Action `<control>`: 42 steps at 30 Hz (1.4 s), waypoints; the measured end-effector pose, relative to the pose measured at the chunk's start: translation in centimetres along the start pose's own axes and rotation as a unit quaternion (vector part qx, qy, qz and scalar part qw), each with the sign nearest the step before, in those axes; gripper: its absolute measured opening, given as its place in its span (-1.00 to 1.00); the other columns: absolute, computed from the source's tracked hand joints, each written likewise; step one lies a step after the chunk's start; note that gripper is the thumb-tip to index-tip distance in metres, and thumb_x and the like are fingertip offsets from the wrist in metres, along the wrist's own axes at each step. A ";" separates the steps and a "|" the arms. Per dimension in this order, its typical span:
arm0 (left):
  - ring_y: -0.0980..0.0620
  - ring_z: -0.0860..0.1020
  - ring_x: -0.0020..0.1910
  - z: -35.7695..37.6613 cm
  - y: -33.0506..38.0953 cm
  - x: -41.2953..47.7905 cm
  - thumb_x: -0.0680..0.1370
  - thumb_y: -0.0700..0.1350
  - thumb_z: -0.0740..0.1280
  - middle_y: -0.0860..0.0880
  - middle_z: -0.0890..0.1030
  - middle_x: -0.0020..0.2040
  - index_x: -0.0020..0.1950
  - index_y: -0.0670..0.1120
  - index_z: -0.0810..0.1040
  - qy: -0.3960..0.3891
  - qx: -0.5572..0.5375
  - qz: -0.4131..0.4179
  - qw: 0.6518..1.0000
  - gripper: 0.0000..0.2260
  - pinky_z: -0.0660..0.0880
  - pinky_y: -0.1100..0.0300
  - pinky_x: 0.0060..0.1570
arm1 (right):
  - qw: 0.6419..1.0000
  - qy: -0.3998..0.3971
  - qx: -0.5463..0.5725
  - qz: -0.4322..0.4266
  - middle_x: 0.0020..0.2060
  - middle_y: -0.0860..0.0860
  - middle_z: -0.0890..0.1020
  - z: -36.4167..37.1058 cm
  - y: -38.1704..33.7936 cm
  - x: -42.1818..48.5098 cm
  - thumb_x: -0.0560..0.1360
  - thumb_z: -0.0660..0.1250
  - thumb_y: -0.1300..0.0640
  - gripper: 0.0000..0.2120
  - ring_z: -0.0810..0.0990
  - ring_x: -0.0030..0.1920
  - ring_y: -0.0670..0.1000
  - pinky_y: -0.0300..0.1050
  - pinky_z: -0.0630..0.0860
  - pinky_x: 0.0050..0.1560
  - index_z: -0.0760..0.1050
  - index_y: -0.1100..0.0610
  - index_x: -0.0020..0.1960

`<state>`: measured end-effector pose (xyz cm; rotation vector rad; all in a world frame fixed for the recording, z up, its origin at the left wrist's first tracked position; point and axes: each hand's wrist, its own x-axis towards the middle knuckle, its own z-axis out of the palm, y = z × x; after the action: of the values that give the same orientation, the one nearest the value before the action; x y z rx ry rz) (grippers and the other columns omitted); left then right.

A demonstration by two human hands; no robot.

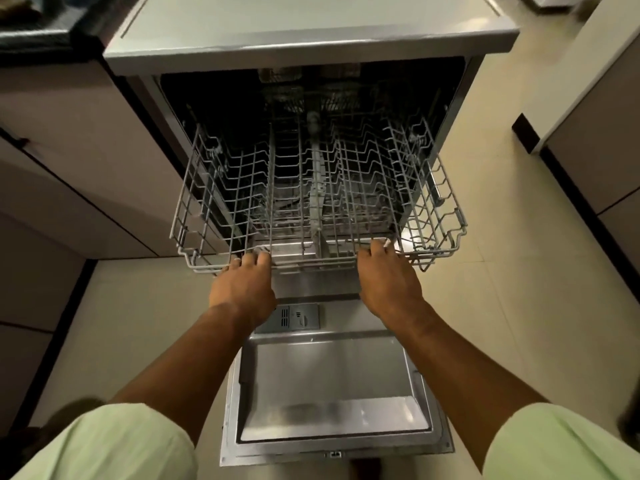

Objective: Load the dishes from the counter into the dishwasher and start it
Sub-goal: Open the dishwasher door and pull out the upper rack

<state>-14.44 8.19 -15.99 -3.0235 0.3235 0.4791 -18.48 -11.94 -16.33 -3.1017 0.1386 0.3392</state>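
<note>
grey wire rack (311,263), empty, juts toward the viewer at frame centre; left hand (242,285) and right hand (388,278) hook curled fingers over its front rim, equally near.

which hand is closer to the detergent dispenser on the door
Left. The left hand grips the front rim of the dish rack right above the detergent dispenser, wrist beside it; the right hand grips the rim farther right.
</note>
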 end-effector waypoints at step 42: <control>-0.17 -0.07 0.60 5.8 -0.5 -16.5 0.64 -0.16 0.15 -0.15 -0.07 0.63 0.63 -0.06 -0.13 -0.034 -0.009 -0.004 0.999 -0.36 -0.02 -0.10 0.55 | 0.999 -0.013 0.040 0.007 0.38 0.12 0.41 3.5 -2.3 -15.3 0.56 0.29 0.11 -0.51 0.39 0.38 0.13 0.04 0.31 0.42 0.30 0.16 0.46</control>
<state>-31.38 12.42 -16.33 -3.0170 0.3056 0.5852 -33.96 -8.25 -16.44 -3.0186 0.1692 0.3635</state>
